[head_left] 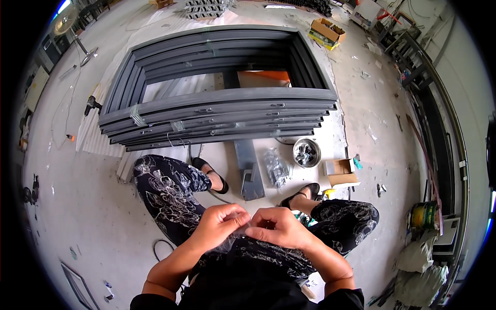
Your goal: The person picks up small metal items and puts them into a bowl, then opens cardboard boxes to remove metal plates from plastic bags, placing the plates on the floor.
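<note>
Some clear plastic [225, 244] held between left hand [219, 226], right hand [281, 228].

Stack of frames [217, 102]: on the floor [361, 139], before the seated person [168, 188]. Power drill [92, 105]: just beside the stack's left end, from the sitter's side. Flat bar [245, 155]: between the feet, reaching toward the stack. Plastic bags [277, 169]: right of the bar. Bowl [306, 141]: right of the bags; small parts [306, 155] in it. Open box [344, 180]: I place it right of the bowl, slightly nearer the sitter. Carton [336, 33]: beyond the stack's far right corner. Fan [65, 21]: far left, farther back than the drill.
</note>
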The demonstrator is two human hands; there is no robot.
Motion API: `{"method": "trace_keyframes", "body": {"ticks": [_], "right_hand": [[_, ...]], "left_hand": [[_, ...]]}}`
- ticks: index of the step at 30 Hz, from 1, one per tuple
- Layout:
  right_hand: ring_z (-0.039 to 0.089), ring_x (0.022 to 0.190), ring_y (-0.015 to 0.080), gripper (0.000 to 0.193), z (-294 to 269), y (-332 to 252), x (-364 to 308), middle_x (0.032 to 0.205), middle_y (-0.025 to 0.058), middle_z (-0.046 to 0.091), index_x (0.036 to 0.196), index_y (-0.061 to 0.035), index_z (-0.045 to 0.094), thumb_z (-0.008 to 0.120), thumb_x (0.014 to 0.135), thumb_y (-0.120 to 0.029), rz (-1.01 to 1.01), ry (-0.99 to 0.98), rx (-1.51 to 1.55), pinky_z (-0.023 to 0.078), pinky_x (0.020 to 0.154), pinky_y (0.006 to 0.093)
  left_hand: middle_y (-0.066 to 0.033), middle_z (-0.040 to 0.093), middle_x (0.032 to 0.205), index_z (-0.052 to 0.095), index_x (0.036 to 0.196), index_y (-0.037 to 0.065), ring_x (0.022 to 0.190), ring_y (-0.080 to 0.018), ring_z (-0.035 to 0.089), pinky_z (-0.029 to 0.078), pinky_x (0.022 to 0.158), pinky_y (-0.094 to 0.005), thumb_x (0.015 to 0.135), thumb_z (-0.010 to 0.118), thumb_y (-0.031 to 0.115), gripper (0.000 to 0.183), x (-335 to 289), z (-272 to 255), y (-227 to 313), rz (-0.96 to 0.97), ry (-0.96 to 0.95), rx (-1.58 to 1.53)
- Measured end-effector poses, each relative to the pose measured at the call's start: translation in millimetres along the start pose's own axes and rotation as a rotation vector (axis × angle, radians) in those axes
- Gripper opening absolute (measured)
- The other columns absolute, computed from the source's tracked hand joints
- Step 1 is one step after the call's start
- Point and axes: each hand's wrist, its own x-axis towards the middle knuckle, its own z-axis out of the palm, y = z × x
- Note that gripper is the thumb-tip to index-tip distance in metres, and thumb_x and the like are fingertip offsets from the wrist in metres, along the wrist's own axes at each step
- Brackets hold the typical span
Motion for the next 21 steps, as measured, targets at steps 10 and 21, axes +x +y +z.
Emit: {"method": "trace_keyframes", "body": {"ticks": [10,21], "right_hand": [[0.055,0.055,0.0259,0.019,17.4,30.6,1.2,0.062,0.0062,0.05,0.065,-0.0094,0.048,0.065,0.069,-0.016,-0.593,0.105,-0.75,0.046,0.05,0.0393],[0.06,0.064,0.0315,0.017,35.5,93.8,-54.5,0.066,0.0098,0.059,0.072,-0.0099,0.057,0.062,0.078,-0.024,-0.245,-0.354,-0.562,0.048,0.057,0.0442]], "left_hand": [[-0.0038,0.064,0.068,0.064,0.078,0.0,0.056,-0.0074,0.054,0.043,0.054,-0.023,0.095,0.061,0.024,0.029,20.0,11.3,-40.1,-0.162,0.128,-0.197],[0.0007,0.058,0.068,0.059,0.083,0.012,0.058,-0.0112,0.057,0.048,0.053,-0.0251,0.094,0.06,0.036,0.027,52.1,-112.2,-80.1,-0.138,0.502,-0.955]]}}
